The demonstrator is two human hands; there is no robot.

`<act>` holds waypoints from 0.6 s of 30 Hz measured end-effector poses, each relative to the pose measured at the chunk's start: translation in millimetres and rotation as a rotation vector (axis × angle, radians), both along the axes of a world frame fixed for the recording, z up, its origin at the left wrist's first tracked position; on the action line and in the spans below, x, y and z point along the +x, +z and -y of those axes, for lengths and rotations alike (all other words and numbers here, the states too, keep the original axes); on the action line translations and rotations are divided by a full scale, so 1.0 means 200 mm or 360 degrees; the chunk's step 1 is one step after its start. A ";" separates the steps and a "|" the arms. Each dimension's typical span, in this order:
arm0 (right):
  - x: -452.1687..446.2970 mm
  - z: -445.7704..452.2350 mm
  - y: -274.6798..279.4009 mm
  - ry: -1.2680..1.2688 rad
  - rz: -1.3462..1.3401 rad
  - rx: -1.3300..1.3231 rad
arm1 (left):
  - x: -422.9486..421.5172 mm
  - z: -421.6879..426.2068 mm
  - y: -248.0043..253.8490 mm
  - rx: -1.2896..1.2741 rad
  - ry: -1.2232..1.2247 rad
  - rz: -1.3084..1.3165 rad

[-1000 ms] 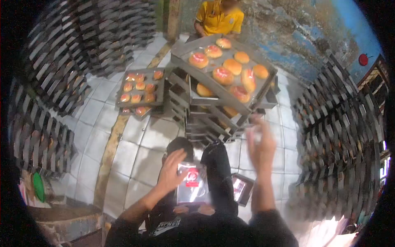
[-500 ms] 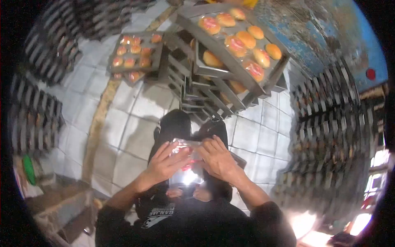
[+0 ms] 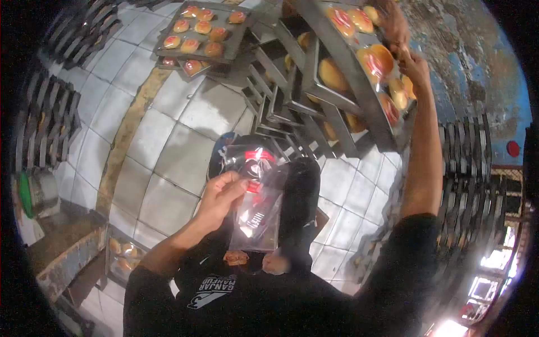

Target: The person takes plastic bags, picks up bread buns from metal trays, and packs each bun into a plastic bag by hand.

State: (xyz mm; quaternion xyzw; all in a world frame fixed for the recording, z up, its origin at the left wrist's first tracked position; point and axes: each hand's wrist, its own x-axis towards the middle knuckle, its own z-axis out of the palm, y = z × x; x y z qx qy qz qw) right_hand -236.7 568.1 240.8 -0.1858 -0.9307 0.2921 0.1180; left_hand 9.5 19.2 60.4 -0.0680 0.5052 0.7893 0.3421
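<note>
One bag (image 3: 258,224), clear with red on it, was held up over the lap (image 3: 303,185) by the left hand (image 3: 222,196). Its long side was set to run away from the chest and toward the trays. The bag was pinched by the thumb and fingers on its left edge, near the middle. From that pinch, most of the bag was spread to the right. Whether one bag or a few were held there could not be told.

The right hand (image 3: 414,66) was stretched well away from the bag, out to the top tray (image 3: 351,73). So the bag was best reached by the left hand, and the buns (image 3: 375,63) on that tray by the right hand. From the bag, the buns were set ahead and to the right. The right fingers were bent by the tray's right side, but what was held in them, if anything, could not be told. One more hand (image 3: 393,25), a co-worker's, was seen close to them; whether the two hands were touching could not be told.

Under the top tray, more trays (image 3: 292,112) were piled, turned this way and that. To the left, a low tray (image 3: 238,36) was set with more buns. All around, white tiles (image 3: 163,151) were seen, with a blue wall (image 3: 483,73) on the right.
</note>
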 end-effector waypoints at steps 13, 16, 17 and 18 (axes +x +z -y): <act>0.18 0.49 0.13 0.0599 -0.0161 -0.0294 | -0.28 0.03 -0.06 0.0354 0.0456 0.0225; 0.62 1.04 0.24 0.0509 -0.0683 -0.0872 | -0.45 -0.02 -0.13 0.0606 0.0605 0.0293; 0.77 1.21 0.19 0.0464 -0.0673 -0.1154 | -0.50 -0.05 -0.15 0.0628 0.0611 0.0249; 0.90 1.26 0.08 0.0288 -0.0399 -0.0868 | -0.55 -0.09 -0.16 0.0652 0.0656 0.0328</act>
